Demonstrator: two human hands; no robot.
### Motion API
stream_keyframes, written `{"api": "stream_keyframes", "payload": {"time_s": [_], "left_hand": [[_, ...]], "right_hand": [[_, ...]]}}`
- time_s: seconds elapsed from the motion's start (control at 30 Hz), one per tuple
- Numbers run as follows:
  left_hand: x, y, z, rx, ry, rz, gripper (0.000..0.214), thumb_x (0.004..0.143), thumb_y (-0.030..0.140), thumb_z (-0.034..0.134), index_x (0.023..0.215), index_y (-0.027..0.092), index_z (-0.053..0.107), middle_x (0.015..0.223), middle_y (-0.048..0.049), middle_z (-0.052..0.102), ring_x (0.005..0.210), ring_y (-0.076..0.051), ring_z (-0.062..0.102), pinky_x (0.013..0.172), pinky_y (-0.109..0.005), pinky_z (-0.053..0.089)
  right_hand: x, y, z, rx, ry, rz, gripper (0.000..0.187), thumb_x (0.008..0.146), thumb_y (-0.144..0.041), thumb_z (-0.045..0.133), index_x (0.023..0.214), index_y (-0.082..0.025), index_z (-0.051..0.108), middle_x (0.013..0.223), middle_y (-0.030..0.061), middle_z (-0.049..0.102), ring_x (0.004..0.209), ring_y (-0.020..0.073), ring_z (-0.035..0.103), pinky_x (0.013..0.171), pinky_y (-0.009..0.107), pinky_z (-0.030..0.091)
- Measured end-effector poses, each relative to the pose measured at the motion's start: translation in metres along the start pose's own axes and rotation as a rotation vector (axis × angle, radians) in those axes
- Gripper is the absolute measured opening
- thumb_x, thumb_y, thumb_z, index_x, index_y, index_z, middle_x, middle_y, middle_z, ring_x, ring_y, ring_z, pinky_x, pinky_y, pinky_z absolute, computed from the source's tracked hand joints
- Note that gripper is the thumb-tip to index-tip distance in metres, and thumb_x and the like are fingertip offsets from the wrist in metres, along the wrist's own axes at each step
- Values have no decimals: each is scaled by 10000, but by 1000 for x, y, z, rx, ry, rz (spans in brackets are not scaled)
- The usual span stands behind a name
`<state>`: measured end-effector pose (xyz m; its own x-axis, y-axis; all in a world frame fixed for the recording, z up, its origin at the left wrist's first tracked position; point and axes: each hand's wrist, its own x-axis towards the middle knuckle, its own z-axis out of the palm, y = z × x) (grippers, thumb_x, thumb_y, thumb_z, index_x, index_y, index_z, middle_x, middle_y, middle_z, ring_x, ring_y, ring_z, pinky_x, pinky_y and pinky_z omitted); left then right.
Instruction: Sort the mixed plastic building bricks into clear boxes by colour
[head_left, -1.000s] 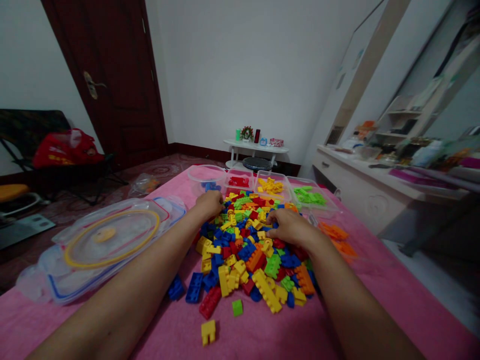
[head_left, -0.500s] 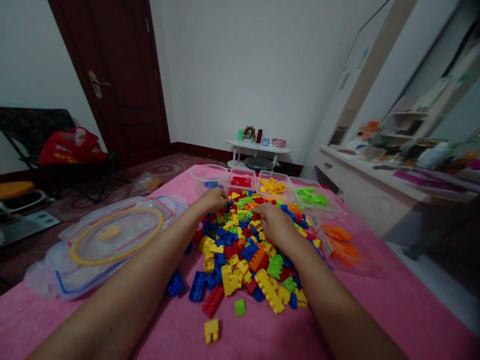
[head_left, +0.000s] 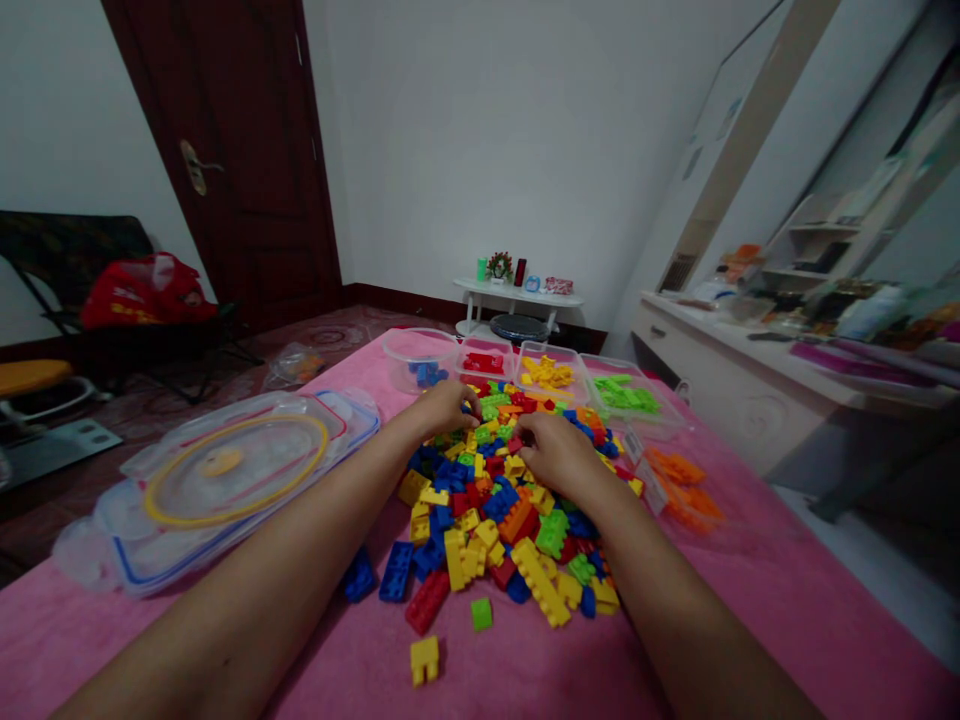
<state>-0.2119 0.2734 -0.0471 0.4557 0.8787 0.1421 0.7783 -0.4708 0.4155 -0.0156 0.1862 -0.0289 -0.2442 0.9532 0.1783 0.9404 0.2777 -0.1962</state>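
Note:
A heap of toy bricks [head_left: 495, 500] in red, yellow, blue, green and orange lies on the pink cloth [head_left: 750, 600]. Both of my hands rest on its far part. My left hand [head_left: 448, 405] is curled with its fingertips down among the bricks at the heap's far left. My right hand [head_left: 556, 452] lies close beside it, fingers bent and pinched into the pile near a red brick. What either hand grips is hidden by the fingers. Beyond the heap stand clear boxes: blue bricks [head_left: 421, 358], red bricks [head_left: 484, 360], yellow bricks [head_left: 546, 370] and green bricks [head_left: 627, 392].
Clear plastic lids [head_left: 225, 470] are stacked at left on the cloth. Orange bricks in a clear box [head_left: 679, 485] sit at right. A dresser [head_left: 750, 380] runs along the right, a small white table [head_left: 516, 298] stands behind, and a dark door [head_left: 240, 160] and chair [head_left: 90, 290] at left.
Both hands have drawn closer together on the far part of the heap; my right hand moved left and forward, my left hand shifted slightly right. The view drifted a little.

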Motion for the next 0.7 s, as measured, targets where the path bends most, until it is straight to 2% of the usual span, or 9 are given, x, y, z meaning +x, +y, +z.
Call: {"api": "stream_keyframes", "payload": {"time_s": [0.13, 0.2, 0.3, 0.4, 0.57, 0.63, 0.7], "left_hand": [[-1, 7, -1, -144, 68, -61, 156, 630, 103, 644, 761, 159, 707, 728, -25, 675, 763, -171, 617, 693, -246, 461], [-4, 16, -7, -410, 48, -124, 182, 645, 77, 610, 802, 142, 678, 685, -16, 644, 680, -143, 606, 620, -228, 468], [-11, 34, -17, -936, -59, -179, 228, 676, 77, 589, 892, 141, 626, 716, -14, 629, 616, -113, 609, 545, -200, 482], [-15, 53, -21, -1288, -161, -203, 247, 694, 85, 583, 935, 139, 604, 790, -43, 644, 606, -108, 634, 517, -181, 501], [-14, 65, -11, -1637, -330, -314, 224, 745, 126, 507, 959, 121, 573, 754, -71, 622, 621, -159, 667, 465, -193, 518], [-13, 65, -6, -1730, -398, -356, 179, 798, 215, 504, 925, 103, 561, 735, -80, 612, 618, -168, 661, 456, -201, 521], [-15, 66, -1, -1793, -442, -361, 226, 838, 314, 520, 905, 102, 562, 722, -71, 602, 584, -146, 635, 429, -182, 501]], "right_hand": [[3, 7, -4, 150, 75, 3, 181, 720, -189, 567, 845, -196, 698, 789, 35, 692, 705, 156, 603, 611, 236, 388], [6, 9, -7, 277, 195, 10, 199, 720, -178, 551, 858, -174, 694, 764, 35, 687, 669, 145, 596, 614, 234, 410], [9, 7, -9, 528, 393, 14, 211, 689, -179, 558, 871, -140, 658, 751, 38, 666, 637, 135, 592, 608, 233, 444], [10, 1, -12, 689, 515, 12, 208, 664, -170, 552, 860, -139, 616, 751, 30, 645, 584, 119, 574, 554, 221, 443], [5, -8, -17, 627, 549, -35, 181, 668, -128, 493, 773, -153, 638, 744, 26, 654, 557, 109, 551, 537, 223, 424], [5, -10, -16, 639, 519, -64, 194, 681, -136, 494, 786, -152, 655, 796, 42, 670, 609, 122, 580, 579, 236, 455], [5, -11, -15, 685, 473, -79, 226, 690, -143, 497, 840, -156, 665, 831, 47, 677, 629, 127, 597, 595, 244, 476]]}}
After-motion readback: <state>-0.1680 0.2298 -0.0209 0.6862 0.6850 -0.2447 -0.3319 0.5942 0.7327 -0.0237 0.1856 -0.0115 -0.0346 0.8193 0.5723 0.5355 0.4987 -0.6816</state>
